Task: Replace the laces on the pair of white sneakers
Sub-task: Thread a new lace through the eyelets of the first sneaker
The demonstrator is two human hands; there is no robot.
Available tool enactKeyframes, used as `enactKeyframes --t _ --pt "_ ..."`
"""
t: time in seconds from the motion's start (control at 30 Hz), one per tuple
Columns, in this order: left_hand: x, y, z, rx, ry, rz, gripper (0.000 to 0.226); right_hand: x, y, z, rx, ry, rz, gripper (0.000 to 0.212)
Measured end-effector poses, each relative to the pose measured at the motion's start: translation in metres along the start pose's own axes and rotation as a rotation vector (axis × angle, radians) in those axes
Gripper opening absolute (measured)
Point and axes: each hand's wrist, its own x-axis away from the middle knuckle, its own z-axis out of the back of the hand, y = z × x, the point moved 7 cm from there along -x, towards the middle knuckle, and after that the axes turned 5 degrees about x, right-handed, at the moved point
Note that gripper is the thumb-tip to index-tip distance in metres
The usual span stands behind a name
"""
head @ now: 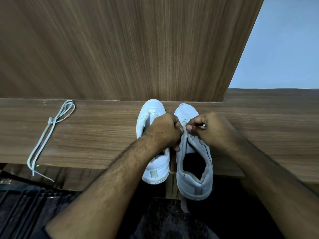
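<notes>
**Both hands busy at the lace of the right sneaker**

Two white sneakers stand side by side on a wooden shelf [103,135], toes against the wooden back panel [120,49], heels hanging a little over the front edge. The left sneaker [155,166] appears to have no lace in the part I can see, though a forearm covers much of it. The right sneaker [193,166] is the one being worked on.

The left hand [165,130] has its fingers curled and seems to pinch a lace [184,137] over the tongue of this shoe. The right hand [207,128] is also curled, its thumb and fingertips pressed together on the same lace near the eyelets. Which eyelet it is, I cannot tell, because the fingers hide it.

Well apart to the left, a bundle of pale laces [51,128], tied in a knot, lies on the shelf with its ends hanging over the edge.

I judge the lace to be light, soft and limp; it will not push through a hole by itself. It is best to hold it close to the stiff tip. The shoe is light and may slide, so one hand should steady it.
</notes>
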Motion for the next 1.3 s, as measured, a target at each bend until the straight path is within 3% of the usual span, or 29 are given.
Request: enactKeyframes --t 0.17,0.3,0.37,0.43,0.47,0.53,0.63,0.67,0.73,0.83,0.9,1.0,1.07,1.13,1.2,1.23,1.3 --pt "-0.004 -0.002 0.018 0.138 0.105 0.006 0.019 0.003 0.004 0.01 0.075 -0.023 -0.024 0.029" --pt "0.005 0.006 0.062 0.686 0.365 -0.125 0.026 0.001 0.011 0.023 -0.016 0.068 -0.077 0.058" --pt "0.008 0.007 0.078 0.979 0.404 -0.16 0.023 0.002 0.009 0.031 -0.085 0.162 -0.079 0.062" --pt "0.008 0.006 0.085 1.021 0.407 -0.167 0.023 0.004 0.006 0.04 -0.192 0.237 -0.1 0.059" --pt "0.007 0.005 0.086 0.918 0.409 -0.161 0.023 0.005 0.006 0.044 -0.236 0.268 -0.104 0.059" --pt "0.006 0.007 0.079 0.454 0.383 -0.162 0.024 0.005 0.002 0.047 -0.365 0.285 -0.091 0.059" --pt "0.001 0.006 0.039 -0.322 0.098 -0.193 0.018 0.005 -0.006 0.04 -0.681 0.211 -0.08 0.056" --pt "0.0 0.002 0.026 -0.455 0.003 -0.185 0.021 0.005 -0.009 0.039 -0.757 0.182 -0.07 0.055" --pt "0.0 0.004 0.02 -0.488 -0.016 -0.195 0.023 0.006 -0.012 0.04 -0.835 0.149 -0.042 0.049" --pt "0.003 0.018 0.043 -0.191 0.206 -0.224 0.027 0.007 -0.012 0.041 -0.797 0.148 -0.015 0.038" --pt "0.007 0.023 0.063 0.202 0.339 -0.261 0.026 0.006 -0.012 0.042 -0.735 0.164 0.039 0.03" --pt "0.013 0.024 0.067 0.931 0.264 -0.211 0.023 0.004 -0.014 0.039 -0.686 0.143 0.128 0.02" --pt "0.014 0.025 0.064 1.083 0.198 -0.184 0.021 0.003 -0.014 0.034 -0.668 0.093 0.139 0.014" --pt "0.013 0.024 0.068 0.72 0.275 -0.239 0.022 0.003 -0.014 0.027 -0.65 0.043 0.15 0.009" --pt "0.011 0.026 0.065 0.086 0.33 -0.301 0.012 0.001 -0.015 0.021 -0.604 0.021 0.167 0.011" --pt "0.008 0.024 0.055 -0.159 0.263 -0.3 0.007 0.001 -0.014 0.018 -0.575 0.02 0.176 0.014" --pt "0.003 0.013 0.032 -0.415 0.065 -0.245 0.002 -0.001 -0.014 0.016 -0.507 0.039 0.184 0.017"
